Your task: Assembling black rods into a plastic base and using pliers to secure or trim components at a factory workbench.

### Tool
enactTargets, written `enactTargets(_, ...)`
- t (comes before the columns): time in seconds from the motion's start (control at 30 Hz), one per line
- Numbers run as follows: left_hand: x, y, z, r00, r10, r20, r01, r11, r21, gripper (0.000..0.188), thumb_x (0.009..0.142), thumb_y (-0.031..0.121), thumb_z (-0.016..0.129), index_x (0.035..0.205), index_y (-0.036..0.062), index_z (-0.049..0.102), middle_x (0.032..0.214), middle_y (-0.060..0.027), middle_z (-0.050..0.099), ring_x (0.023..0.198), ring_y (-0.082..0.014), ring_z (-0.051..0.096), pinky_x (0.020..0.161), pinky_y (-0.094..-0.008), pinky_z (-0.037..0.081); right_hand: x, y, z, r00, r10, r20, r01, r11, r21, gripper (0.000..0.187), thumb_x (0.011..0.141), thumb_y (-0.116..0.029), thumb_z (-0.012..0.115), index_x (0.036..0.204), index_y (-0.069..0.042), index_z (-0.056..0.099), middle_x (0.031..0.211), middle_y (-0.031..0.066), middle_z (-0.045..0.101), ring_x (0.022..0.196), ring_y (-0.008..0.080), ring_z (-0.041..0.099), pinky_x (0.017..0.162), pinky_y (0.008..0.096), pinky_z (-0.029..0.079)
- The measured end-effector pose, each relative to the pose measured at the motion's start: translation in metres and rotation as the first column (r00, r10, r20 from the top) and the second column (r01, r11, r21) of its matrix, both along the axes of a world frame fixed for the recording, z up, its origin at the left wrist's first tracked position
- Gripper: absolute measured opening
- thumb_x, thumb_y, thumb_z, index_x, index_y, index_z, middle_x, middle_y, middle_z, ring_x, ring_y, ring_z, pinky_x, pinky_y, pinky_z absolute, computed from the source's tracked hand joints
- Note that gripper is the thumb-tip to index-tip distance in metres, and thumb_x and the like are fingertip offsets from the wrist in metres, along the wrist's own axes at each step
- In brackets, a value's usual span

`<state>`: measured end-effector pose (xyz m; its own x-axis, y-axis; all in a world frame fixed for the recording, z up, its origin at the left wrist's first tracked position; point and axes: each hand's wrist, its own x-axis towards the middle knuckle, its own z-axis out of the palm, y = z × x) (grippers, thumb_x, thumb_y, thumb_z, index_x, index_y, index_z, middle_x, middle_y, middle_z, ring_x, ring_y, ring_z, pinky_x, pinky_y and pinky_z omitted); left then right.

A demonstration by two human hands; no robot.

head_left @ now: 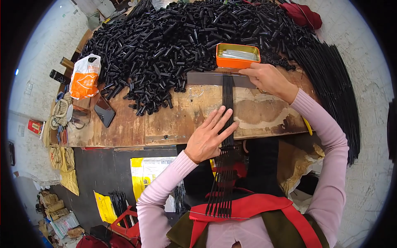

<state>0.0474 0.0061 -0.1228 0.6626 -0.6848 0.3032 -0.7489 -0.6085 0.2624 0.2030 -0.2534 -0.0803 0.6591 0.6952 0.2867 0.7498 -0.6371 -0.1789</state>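
Observation:
A row of thin black rods (228,93) runs from the far part of the wooden table over its near edge and down to my lap. My left hand (211,134) lies on the rods with fingers stretched, pressing them near the table edge. At their far ends, my right hand (269,80) pinches what looks like a thin metal wire, lying across the rod tips over a flat grey strip (202,78). Another thin wire (240,218) crosses the looped near ends over my red apron. Just beyond my right hand stands an orange box (235,63) holding thin silvery wires.
A large heap of black tubular parts (165,45) covers the back of the table. Long black rods (331,78) hang over the right side. At left lie a phone (104,110) and an orange-white plastic bag (85,78). A red stool (124,225) stands below.

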Motion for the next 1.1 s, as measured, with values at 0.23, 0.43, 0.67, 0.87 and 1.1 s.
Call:
enactTargets(0.23,0.001,0.001,-0.002,0.999,-0.018,0.049,0.015,0.998,0.058,0.093,0.052,0.004,0.074,0.140,0.0109,0.045,0.153,-0.0184,0.031,0.143,-0.0376,0.028,0.119,-0.0451,0.026,0.003,0.004,-0.003,1.000,0.025,0.014,-0.026,0.999,0.030,0.027,0.081,-0.003,0.061,0.108,-0.003,0.068,0.085,0.0137,0.062,0.081,0.0335,0.063,0.074,0.0414,0.052)
enactTargets(0.43,0.000,0.001,-0.002,0.999,-0.016,0.045,0.014,0.999,0.046,0.092,0.052,0.005,0.074,0.139,0.0107,0.045,0.153,-0.0187,0.031,0.143,-0.0379,0.027,0.119,-0.0454,0.026,0.016,0.009,-0.006,0.999,0.042,-0.007,-0.041,0.996,0.085,0.016,0.083,-0.005,0.063,0.098,-0.001,0.066,0.088,0.0138,0.063,0.084,0.0333,0.064,0.076,0.0411,0.051)
enactTargets(0.67,-0.001,0.001,0.003,1.000,-0.005,-0.009,0.005,1.000,-0.018,0.083,0.059,0.000,0.064,0.139,0.0112,0.049,0.152,-0.0171,0.036,0.142,-0.0365,0.031,0.117,-0.0462,0.027,0.016,0.017,-0.008,0.997,0.071,-0.015,-0.069,0.990,0.120,0.014,0.086,-0.005,0.062,0.098,0.000,0.065,0.094,0.0143,0.065,0.088,0.0335,0.064,0.080,0.0399,0.051)
enactTargets(0.87,0.000,0.000,0.002,0.999,-0.012,-0.034,0.011,1.000,-0.027,0.085,0.058,0.001,0.064,0.141,0.0126,0.047,0.153,-0.0168,0.034,0.143,-0.0369,0.030,0.118,-0.0482,0.026,0.018,0.036,-0.007,0.988,0.125,-0.093,-0.099,0.965,0.244,0.022,0.089,-0.005,0.060,0.111,-0.001,0.062,0.104,0.0165,0.065,0.096,0.0317,0.063,0.083,0.0384,0.051)
enactTargets(1.1,-0.013,0.038,0.048,0.963,0.205,-0.175,-0.181,0.973,0.144,0.085,0.076,0.021,0.077,0.150,0.0200,0.036,0.159,-0.0151,0.022,0.147,-0.0414,0.016,0.115,-0.0591,0.018,-0.080,0.020,0.069,0.629,0.494,-0.600,-0.269,0.863,0.428,0.075,0.081,-0.027,0.076,0.145,-0.010,0.042,0.144,0.0124,0.047,0.130,0.0268,0.047,0.107,0.0401,0.039)
